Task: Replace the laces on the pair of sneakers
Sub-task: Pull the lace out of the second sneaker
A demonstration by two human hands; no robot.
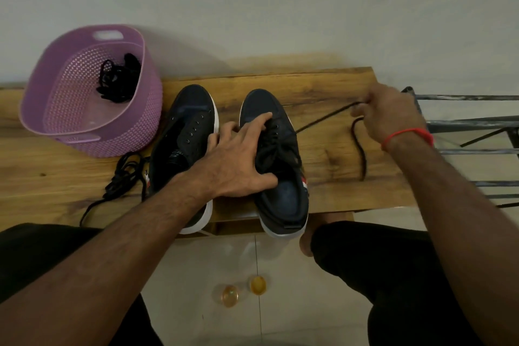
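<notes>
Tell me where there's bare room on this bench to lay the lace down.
Bare wood lies behind the sneaker toes toward the wall, and at the front left corner. Crowded: the purple basket, loose lace pile, and both sneakers.

Two sneakers point(230, 149) side by side on worktop point(323, 87). Basket point(70, 121) left of them, laces point(119, 80) inside. Loose lace point(120, 174) before basket

Both forearms reach forward, bare. The left hand point(238, 160) lies palm down with fingers spread wide, thumb out to the right. The right hand point(390, 115), a red thread round its wrist, pinches its fingertips together.
</notes>
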